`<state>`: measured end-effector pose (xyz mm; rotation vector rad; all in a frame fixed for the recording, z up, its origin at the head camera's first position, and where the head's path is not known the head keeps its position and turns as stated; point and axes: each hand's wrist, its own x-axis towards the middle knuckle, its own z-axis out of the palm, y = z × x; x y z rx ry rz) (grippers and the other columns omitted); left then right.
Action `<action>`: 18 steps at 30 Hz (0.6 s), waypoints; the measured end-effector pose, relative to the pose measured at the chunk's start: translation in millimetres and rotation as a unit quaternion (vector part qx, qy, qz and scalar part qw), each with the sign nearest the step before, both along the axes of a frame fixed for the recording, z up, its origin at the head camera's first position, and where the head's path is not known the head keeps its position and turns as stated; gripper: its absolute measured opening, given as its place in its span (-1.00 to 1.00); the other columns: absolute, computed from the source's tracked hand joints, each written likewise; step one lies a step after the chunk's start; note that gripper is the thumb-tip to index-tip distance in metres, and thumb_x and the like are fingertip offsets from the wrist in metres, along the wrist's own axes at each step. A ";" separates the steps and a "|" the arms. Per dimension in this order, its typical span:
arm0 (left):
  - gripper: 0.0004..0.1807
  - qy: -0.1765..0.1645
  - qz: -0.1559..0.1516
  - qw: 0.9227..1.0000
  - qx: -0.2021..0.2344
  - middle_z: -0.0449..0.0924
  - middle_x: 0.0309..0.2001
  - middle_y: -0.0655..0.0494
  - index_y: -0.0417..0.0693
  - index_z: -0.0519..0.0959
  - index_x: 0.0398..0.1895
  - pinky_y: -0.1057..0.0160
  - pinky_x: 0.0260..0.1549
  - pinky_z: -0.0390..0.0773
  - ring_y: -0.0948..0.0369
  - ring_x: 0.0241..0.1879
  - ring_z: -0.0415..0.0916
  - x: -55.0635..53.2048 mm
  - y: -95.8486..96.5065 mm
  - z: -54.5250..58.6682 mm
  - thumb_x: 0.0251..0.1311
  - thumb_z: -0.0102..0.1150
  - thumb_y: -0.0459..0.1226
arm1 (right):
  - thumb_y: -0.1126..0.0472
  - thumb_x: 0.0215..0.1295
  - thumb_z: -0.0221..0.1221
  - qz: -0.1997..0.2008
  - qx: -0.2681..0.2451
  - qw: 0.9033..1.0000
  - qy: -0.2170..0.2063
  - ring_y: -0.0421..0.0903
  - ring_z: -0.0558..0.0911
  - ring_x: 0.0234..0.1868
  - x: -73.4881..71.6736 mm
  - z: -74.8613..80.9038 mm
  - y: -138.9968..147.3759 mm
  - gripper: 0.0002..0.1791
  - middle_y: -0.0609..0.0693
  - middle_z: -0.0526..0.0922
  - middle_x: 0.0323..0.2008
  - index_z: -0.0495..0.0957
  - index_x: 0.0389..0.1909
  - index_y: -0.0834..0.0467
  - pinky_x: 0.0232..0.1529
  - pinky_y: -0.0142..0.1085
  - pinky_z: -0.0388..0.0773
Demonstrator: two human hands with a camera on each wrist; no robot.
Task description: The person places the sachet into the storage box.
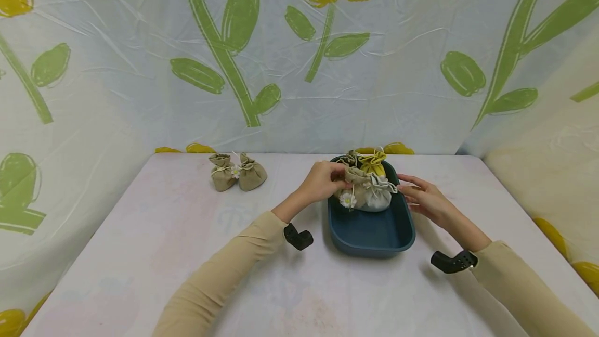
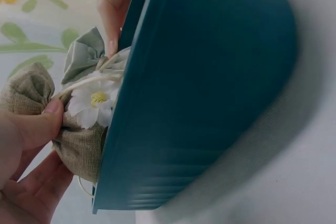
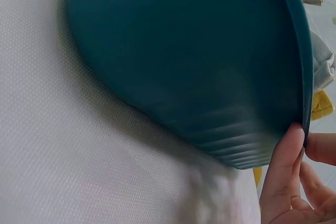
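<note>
My left hand (image 1: pixel 320 182) pinches the gathered neck of a beige drawstring pouch (image 2: pixel 81 153) with a white daisy (image 2: pixel 97 98) on its cord. This pouch sits at the left side of a blue plastic tub (image 1: pixel 369 248). My right hand (image 1: pixel 430 204) holds the tub's right rim, thumb outside and a finger over the edge in the right wrist view. Beside the beige pouch lies a pale grey-white pouch (image 1: pixel 378 200). Behind them in the tub are a yellow pouch (image 1: pixel 374 164) and a dark olive one (image 1: pixel 349 159), partly hidden.
Two more beige pouches, one on the left (image 1: pixel 222 176) and one on the right (image 1: pixel 251 175), stand side by side at the back left of the white-covered table (image 1: pixel 187 254), a daisy between them. A flower-print cloth (image 1: pixel 388 87) hangs behind the table.
</note>
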<state>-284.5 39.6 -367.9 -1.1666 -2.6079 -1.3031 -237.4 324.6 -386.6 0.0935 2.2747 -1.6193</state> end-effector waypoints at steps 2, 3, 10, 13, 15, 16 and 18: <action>-0.88 -0.001 0.001 1.000 -0.001 0.71 -0.39 0.06 -0.08 0.68 -0.25 0.48 -0.52 0.17 0.36 -0.62 0.21 -0.6 0.3 -0.3 0.14 0.32 -0.28 | -0.02 0.45 0.01 0.000 -0.001 1.000 0.000 -0.35 0.52 -0.23 0.4 0.0 0.1 -0.25 -0.41 0.54 -0.29 -0.06 0.50 0.17 -0.21 -0.45 0.53; -0.87 0.000 0.003 1.000 -0.003 0.72 -0.38 0.06 -0.09 0.68 -0.24 0.48 -0.51 0.18 0.35 -0.61 0.24 -1.0 0.4 -0.4 0.14 0.32 -0.29 | -0.02 0.45 0.01 0.000 -0.002 1.000 0.000 -0.36 0.52 -0.23 0.6 0.1 0.0 -0.25 -0.41 0.54 -0.29 -0.06 0.50 0.16 -0.21 -0.45 0.53; -0.82 -0.014 0.009 1.000 -0.026 0.73 -0.28 0.04 -0.12 0.68 -0.20 0.52 -0.36 0.42 0.27 -0.38 0.60 -4.8 -0.1 -3.2 0.11 0.33 -0.32 | -0.02 0.45 0.00 -0.001 -0.003 1.000 0.000 -0.36 0.53 -0.22 0.0 -1.0 0.2 -0.25 -0.41 0.54 -0.28 -0.06 0.50 0.15 -0.21 -0.45 0.53; -0.76 -0.027 0.006 0.999 -0.037 0.73 -0.22 0.03 -0.13 0.67 -0.13 0.49 -0.24 0.52 0.22 -0.25 0.67 -6.0 -0.5 -5.6 0.10 0.33 -0.33 | -0.02 0.45 0.00 -0.001 0.001 1.000 0.001 -0.36 0.53 -0.22 -0.3 -1.7 0.0 -0.25 -0.41 0.53 -0.28 -0.07 0.50 0.16 -0.21 -0.45 0.53; -0.74 -0.033 0.008 0.998 -0.046 0.73 -0.20 0.03 -0.13 0.66 -0.11 0.46 -0.23 0.54 0.20 -0.23 0.67 -6.4 -0.8 -6.6 0.10 0.34 -0.33 | -0.02 0.45 0.00 -0.001 0.001 1.000 0.001 -0.36 0.53 -0.23 -0.1 -1.9 -0.3 -0.24 -0.40 0.54 -0.28 -0.08 0.50 0.16 -0.21 -0.44 0.53; -0.73 -0.036 0.011 0.998 -0.050 0.73 -0.20 0.02 -0.13 0.66 -0.10 0.45 -0.23 0.55 0.19 -0.22 0.67 -6.5 -0.7 -6.9 0.09 0.34 -0.32 | -0.02 0.45 0.01 -0.001 0.001 1.000 0.001 -0.36 0.53 -0.23 0.0 -1.9 -0.5 -0.24 -0.40 0.54 -0.28 -0.08 0.50 0.17 -0.21 -0.44 0.53; -0.68 -0.044 0.014 0.998 -0.054 0.72 -0.17 0.01 -0.12 0.65 -0.06 0.44 -0.23 0.55 0.17 -0.19 0.67 -6.4 -0.5 -6.6 0.08 0.36 -0.31 | -0.02 0.44 0.01 -0.003 0.000 1.000 0.000 -0.36 0.52 -0.24 -0.1 -2.2 -0.6 -0.24 -0.40 0.54 -0.29 -0.08 0.50 0.17 -0.22 -0.44 0.53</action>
